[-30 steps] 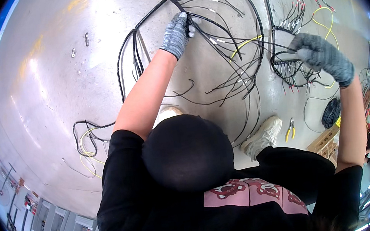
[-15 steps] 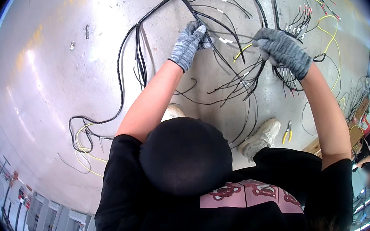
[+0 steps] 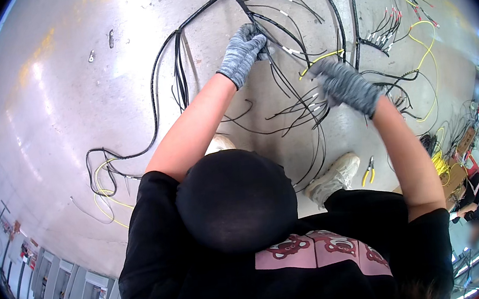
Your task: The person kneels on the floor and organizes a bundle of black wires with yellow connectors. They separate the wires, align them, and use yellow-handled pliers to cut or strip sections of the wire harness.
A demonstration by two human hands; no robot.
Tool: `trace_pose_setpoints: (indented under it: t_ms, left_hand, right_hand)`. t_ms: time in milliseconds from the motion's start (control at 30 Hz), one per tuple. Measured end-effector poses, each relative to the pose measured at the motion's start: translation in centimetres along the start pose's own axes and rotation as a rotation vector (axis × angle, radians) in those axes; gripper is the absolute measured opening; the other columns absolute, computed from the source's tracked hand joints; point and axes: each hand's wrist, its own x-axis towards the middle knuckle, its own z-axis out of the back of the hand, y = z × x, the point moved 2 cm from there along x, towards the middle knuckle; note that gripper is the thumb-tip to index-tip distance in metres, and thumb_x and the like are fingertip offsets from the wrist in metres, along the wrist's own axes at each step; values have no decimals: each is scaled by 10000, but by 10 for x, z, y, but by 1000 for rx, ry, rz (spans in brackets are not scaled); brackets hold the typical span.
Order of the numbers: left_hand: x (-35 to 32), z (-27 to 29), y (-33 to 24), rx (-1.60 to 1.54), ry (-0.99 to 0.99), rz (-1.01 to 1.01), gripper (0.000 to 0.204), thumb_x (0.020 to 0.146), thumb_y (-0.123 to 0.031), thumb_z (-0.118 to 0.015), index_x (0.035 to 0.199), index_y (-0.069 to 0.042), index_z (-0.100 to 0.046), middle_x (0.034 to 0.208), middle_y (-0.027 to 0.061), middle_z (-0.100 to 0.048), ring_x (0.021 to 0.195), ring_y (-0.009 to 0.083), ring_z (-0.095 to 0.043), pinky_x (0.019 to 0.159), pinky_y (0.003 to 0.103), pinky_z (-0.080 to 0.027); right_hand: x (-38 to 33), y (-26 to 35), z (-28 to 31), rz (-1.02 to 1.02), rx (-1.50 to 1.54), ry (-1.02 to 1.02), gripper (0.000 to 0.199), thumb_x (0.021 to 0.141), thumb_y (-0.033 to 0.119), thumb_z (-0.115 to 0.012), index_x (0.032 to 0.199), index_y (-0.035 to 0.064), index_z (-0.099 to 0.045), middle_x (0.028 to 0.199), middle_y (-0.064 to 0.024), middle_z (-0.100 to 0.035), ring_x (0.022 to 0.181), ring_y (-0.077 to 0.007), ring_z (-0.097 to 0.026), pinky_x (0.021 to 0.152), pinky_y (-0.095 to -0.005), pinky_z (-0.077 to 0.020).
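A black wiring harness lies on the floor, its branches fanning into thin black wires with white labels. My left hand, in a grey knit glove, is closed around a branch of black wires hanging from the harness's top bend. My right hand, gloved alike and slightly blurred, is closed on a thin black wire that runs from the left hand. Beside its fingertips, a short yellow-green wire crosses the harness. Loose black wire ends spread below and between both hands.
A second harness with red-tipped wires lies at the right, along with a long yellow wire. Yellow-handled pliers rest near my shoe. Farther right are coiled wires and another person. Grey cabinets stand lower left.
My right hand has moved left and somewhat down, closer to my left hand, shortening the stretch of wire between them. The left hand keeps its grip almost in place.
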Motion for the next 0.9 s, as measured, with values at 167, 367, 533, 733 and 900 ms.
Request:
trace_pose_setpoints:
  t_ms: [167, 367, 533, 733, 900]
  left_hand:
    - [11, 10, 8, 546, -47, -93, 257, 831, -14, -489, 1082, 36, -473, 777, 62, -568, 624, 124, -588, 528, 220, -493]
    - [-3, 3, 0, 290, -205, 8, 244, 825, -41, -510, 1054, 36, -483, 723, 57, -560, 514, 114, -557, 456, 222, -452]
    - [3, 9, 4, 411, -317, -8, 185, 810, -93, -572, 956, 0, -507, 671, 37, -551, 481, 102, -533, 425, 225, -418]
    - [9, 18, 15, 581, -338, -110, 230, 758, -137, -666, 903, -7, -546, 679, 32, -564, 518, 94, -493, 474, 238, -425]
    - [-4, -1, -1, 456, -310, 50, 258, 748, -152, -681, 908, 7, -556, 677, 24, -565, 555, 92, -495, 507, 230, -425]
  right_hand:
    - [24, -26, -42, 32, 100, -145, 315, 891, 108, -442, 1203, 92, -487, 677, 20, -483, 504, -64, -434, 458, -215, -406]
    - [47, -26, -49, 125, 107, -228, 291, 899, 140, -432, 1177, 96, -505, 696, 8, -497, 515, -59, -424, 454, -205, -390]
    - [58, -37, -86, 140, 163, -207, 361, 886, 119, -422, 1245, 117, -456, 673, -2, -513, 503, -58, -451, 437, -211, -396]
    - [82, -41, -114, 60, 523, -92, 592, 867, 64, -403, 1396, 145, -150, 653, -42, -537, 492, -93, -483, 442, -219, -406]
    - [113, -63, -124, 165, 643, -249, 576, 867, 29, -372, 1391, 134, -159, 659, -45, -551, 496, -94, -489, 440, -236, -413]
